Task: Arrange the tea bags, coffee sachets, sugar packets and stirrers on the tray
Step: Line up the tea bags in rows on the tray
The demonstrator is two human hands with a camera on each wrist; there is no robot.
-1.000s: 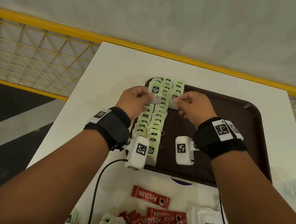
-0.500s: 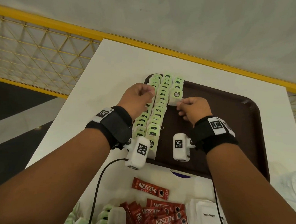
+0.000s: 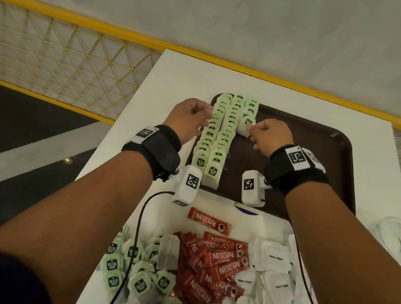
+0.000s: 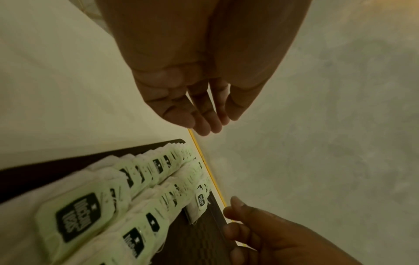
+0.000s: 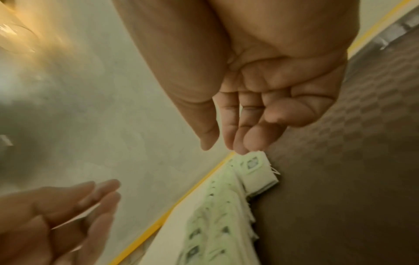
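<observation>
- Two full rows of tea bags (image 3: 213, 138) are found laid along the left side of the tray (image 3: 314, 145); a third, short row is begun at the far end.
- The right hand (image 3: 268, 136) is seen with relaxed fingers, fingertips (image 5: 243, 149) touching the nearest bag of the short row (image 3: 245, 127) (no grip is evident).
- The left hand (image 3: 187, 120) is held beside the outer row, fingers extended, nothing carried.
- Loose tea bags (image 3: 134, 268), coffee sachets (image 3: 213, 262) and sugar packets (image 3: 271, 275) are left on the table.
- No stirrers can be identified; the task is judged well short of half done.
</observation>
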